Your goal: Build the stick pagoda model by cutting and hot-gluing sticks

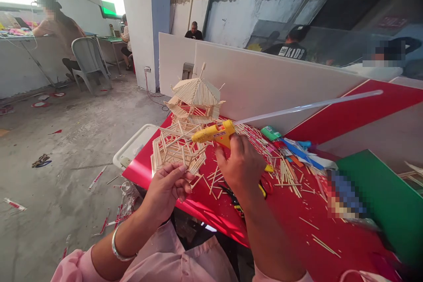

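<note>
The head camera shows the right hand (239,165) wrapped around the handle of a yellow glue gun (214,133), its nozzle pointing left. A long, clear glue stick (310,108) runs out of the gun's back end, above and to the right of that hand. The left hand (170,187) is lower and to the left, thumb and fingertips pinched narrow; whether a thin stick is between them I cannot tell. A silver bracelet (117,246) circles its wrist.

The stick house (198,119) stands just beyond the left hand and to the left of the right hand, its peaked roof rising higher than both. Its open lower frame lies directly behind the left fingertips; whether they touch it is unclear. The gun's nozzle overlaps the middle of the house in sight, and contact there cannot be made out.

Under the house is a red table (291,229). Loose sticks (289,176) lie on it to the right of the right hand, with red-handled scissors (267,185) just beside that wrist. A green board (370,194) is farther right.
</note>
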`<state>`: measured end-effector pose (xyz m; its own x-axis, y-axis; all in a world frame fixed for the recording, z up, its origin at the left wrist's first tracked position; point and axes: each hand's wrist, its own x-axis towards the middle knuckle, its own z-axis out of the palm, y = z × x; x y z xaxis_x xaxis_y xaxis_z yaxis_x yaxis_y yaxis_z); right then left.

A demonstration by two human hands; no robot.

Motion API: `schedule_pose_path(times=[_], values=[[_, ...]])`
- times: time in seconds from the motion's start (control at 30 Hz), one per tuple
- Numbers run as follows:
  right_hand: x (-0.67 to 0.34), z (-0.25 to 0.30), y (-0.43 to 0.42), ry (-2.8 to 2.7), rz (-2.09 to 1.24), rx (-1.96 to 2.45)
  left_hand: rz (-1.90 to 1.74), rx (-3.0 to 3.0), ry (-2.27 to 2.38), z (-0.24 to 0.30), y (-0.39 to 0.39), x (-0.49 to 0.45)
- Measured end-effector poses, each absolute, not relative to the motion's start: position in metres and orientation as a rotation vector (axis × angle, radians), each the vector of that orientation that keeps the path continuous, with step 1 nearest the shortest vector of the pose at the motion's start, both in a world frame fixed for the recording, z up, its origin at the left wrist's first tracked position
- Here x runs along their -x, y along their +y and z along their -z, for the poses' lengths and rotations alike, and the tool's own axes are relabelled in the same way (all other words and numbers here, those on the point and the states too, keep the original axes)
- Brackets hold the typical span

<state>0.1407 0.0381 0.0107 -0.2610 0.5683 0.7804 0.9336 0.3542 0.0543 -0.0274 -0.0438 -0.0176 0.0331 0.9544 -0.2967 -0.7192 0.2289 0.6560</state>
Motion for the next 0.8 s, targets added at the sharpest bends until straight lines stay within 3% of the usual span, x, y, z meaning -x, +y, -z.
schedule_pose_path(times=[0.8], values=[[-0.158, -0.008, 0.012, -1.923, 0.795, 1.295, -1.334, -0.372, 0.781, 0.02, -0.049, 0.024]])
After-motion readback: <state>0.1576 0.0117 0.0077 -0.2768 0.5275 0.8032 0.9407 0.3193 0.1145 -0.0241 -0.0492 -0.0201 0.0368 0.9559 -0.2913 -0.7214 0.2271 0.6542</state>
